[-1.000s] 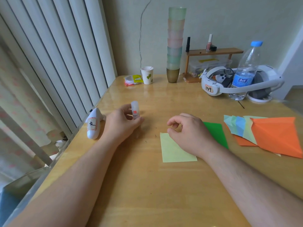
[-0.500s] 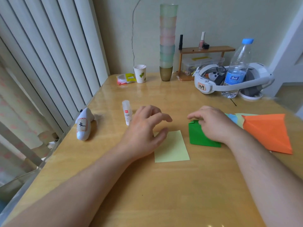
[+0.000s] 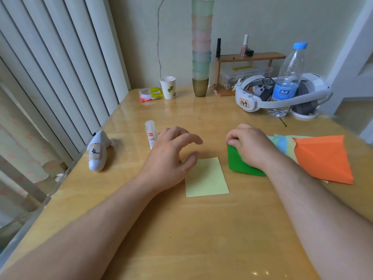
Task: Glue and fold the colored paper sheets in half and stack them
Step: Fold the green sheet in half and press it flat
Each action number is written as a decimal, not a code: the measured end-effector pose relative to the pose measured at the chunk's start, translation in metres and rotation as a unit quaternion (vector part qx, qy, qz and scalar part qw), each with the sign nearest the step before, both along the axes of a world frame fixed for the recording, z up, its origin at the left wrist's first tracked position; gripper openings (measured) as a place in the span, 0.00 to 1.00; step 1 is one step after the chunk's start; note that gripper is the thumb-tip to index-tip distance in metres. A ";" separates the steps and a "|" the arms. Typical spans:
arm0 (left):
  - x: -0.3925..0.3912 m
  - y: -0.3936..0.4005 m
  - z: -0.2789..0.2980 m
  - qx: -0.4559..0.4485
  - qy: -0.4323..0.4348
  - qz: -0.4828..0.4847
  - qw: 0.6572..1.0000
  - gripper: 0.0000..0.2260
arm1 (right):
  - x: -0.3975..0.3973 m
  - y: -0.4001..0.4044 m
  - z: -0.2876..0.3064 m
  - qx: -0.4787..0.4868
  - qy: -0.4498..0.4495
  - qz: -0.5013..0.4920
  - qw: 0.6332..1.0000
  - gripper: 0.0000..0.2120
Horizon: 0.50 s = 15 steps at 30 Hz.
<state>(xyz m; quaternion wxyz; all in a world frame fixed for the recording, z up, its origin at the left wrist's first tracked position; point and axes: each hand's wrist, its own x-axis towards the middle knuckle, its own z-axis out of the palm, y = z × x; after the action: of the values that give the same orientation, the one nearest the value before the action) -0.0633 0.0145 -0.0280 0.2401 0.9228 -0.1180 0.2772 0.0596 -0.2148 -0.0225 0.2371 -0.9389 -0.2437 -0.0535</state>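
- Currently, the left hand (image 3: pixel 171 156) is over the wooden table (image 3: pixel 201 229) with fingers spread and relaxed, grasping nothing; its thumb side overlaps the upper left corner of the light green sheet (image 3: pixel 207 178).
- The light green sheet lies flat on the table, between the two forearms and just left of the dark green sheet (image 3: pixel 240 164).
- The right hand (image 3: pixel 250 146) rests on the dark green sheet, fingers curled over its far edge and the thumb at its upper left corner, grasping the paper.
- The dark green sheet is on the table under the right hand; only its left and near parts are visible.
- A pile of further coloured sheets (image 3: pixel 282 143) lies to the right of the right hand, with a creased orange sheet (image 3: pixel 325 158) on top; pale green and blue edges show beneath it.
- The glue stick (image 3: pixel 151 136) stands upright with its cap on, just beyond the left hand; whether hand and stick touch cannot be told.
- A white shark-shaped object (image 3: pixel 97 151) lies near the left table edge, well apart from the papers.
- At the far edge stand a paper cup (image 3: pixel 168 87), a tall stack of tinted cups (image 3: pixel 200 47) and a small wooden shelf (image 3: pixel 250 57).
- A white headset (image 3: pixel 262 98) labelled "149" lies at the far right, with a water bottle (image 3: pixel 288 81) standing beside or within its band.
- Vertical blinds (image 3: pixel 60 57) run along the left side of the table.
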 end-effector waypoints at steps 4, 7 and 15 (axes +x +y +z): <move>0.001 0.000 0.003 -0.018 0.000 -0.008 1.000 0.09 | -0.012 0.005 0.016 0.025 -0.085 0.021 0.996 0.09; 0.002 -0.002 0.006 -0.104 0.025 -0.045 0.993 0.10 | -0.024 0.015 0.028 0.085 -0.182 0.062 0.978 0.09; 0.004 -0.005 0.010 -0.371 0.140 -0.199 0.896 0.17 | -0.049 0.044 0.034 0.148 -0.161 0.166 0.962 0.09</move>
<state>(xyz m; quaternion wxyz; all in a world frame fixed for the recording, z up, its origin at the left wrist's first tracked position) -0.0590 0.0091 -0.0185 0.6290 0.7534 -0.1532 0.1152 0.0111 -0.1705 0.0116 0.3368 -0.8186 -0.4204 -0.1994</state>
